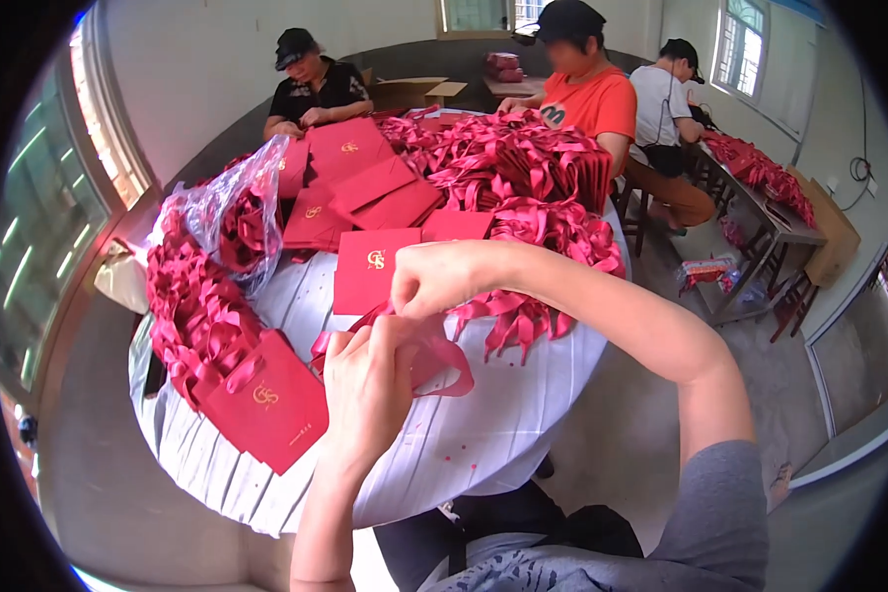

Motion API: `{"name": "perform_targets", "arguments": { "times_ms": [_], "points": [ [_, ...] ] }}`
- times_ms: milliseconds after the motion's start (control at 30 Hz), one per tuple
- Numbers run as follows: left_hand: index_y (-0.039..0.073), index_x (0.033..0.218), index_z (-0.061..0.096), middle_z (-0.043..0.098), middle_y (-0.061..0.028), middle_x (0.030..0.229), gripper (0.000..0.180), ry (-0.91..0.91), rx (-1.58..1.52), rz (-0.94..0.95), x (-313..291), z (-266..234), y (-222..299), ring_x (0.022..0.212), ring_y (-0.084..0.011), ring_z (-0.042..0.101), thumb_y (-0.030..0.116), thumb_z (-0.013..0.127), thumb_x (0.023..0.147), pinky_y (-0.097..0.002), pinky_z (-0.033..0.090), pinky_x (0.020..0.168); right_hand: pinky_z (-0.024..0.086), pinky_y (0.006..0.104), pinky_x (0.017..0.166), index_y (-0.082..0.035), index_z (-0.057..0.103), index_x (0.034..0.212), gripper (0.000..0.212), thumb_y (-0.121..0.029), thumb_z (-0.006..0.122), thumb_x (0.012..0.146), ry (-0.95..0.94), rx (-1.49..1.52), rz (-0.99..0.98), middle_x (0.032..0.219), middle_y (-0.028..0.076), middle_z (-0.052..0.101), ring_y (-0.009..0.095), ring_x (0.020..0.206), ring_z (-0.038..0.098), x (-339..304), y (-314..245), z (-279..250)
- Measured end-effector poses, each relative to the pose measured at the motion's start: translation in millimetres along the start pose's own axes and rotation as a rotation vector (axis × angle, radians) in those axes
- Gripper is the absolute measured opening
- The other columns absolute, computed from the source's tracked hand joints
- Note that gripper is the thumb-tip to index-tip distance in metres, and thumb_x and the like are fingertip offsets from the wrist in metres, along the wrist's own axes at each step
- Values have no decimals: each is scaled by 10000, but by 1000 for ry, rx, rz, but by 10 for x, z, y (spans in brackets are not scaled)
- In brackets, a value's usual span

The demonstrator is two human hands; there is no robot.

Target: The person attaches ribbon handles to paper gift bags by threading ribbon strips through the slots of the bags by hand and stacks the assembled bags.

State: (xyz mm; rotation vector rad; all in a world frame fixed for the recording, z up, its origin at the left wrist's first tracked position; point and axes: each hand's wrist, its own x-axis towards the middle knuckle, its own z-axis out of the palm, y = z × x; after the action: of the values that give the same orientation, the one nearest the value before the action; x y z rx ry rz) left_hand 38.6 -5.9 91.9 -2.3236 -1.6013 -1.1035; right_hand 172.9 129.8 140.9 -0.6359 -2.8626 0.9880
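My left hand [365, 385] is closed in a pinch on a red ribbon [456, 380], whose loop hangs to the right of my fingers over the white tablecloth. Just above it, my right hand [432, 279] is bent down in a closed fist at the blurred upper part of the ribbon; its fingertips are partly hidden. Behind my hands lies a flat red paper gift bag [365, 286] with a gold emblem. To the left, an overlapping row of finished-looking red gift bags [276, 419] with ribbon handles lies near the table's edge.
Large heaps of ribboned red bags [533, 163] and flat red bags [350, 148] fill the far side. A clear plastic bag [252, 212] stands at the left. Two people sit across the round table [503, 434]; another works at a side table [794, 232] on the right.
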Motion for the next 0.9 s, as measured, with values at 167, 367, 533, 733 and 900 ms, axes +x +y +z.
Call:
{"name": "perform_targets", "arguments": {
  "times_ms": [167, 367, 533, 733, 900],
  "points": [
    [38, 902, 559, 636, -114, 816, 183, -6, 22, 3, -60, -12, -43, 742, -282, 583, 21, 646, 741, -356, 389, 717, 456, 253, 530, 48, 666, 720, 139, -37, 559, 743, 215, 220, -120, 578, 54, 602, 98, 541, 559, -30, 161, 284],
    [49, 846, 538, 562, -74, 634, 141, 86, 4, 114, -39, 12, -45, 621, -241, 562, 20, 609, 728, -364, 375, 622, 470, 267, 821, 17, 680, 886, 133, -103, 636, 853, 566, 654, -132, 840, 60, 672, 113, 821, 613, 1, 263, 80],
    [48, 861, 559, 562, -103, 638, 128, 50, -13, 83, 24, 31, -99, 626, -267, 564, 44, 624, 751, -374, 382, 625, 424, 199, 705, -17, 686, 905, 153, -154, 629, 871, 772, 791, -134, 847, 17, 664, 58, 779, 574, 10, 289, -24],
    [48, 832, 560, 559, -104, 625, 94, 49, 32, 68, 1, 55, -153, 618, -269, 572, 62, 610, 753, -386, 388, 595, 348, 179, 549, -32, 672, 915, 166, -177, 592, 901, 778, 922, -116, 702, -49, 572, 24, 600, 461, 11, 378, 121],
    [55, 910, 566, 627, -79, 718, 340, -47, 48, 65, 6, -64, -70, 681, -242, 610, 303, 732, 747, -356, 420, 653, 454, 206, 671, 16, 565, 1163, 327, -225, 548, 943, 471, 1275, -259, 881, -13, 587, 48, 734, 535, 3, 543, 249]
  ]
}}
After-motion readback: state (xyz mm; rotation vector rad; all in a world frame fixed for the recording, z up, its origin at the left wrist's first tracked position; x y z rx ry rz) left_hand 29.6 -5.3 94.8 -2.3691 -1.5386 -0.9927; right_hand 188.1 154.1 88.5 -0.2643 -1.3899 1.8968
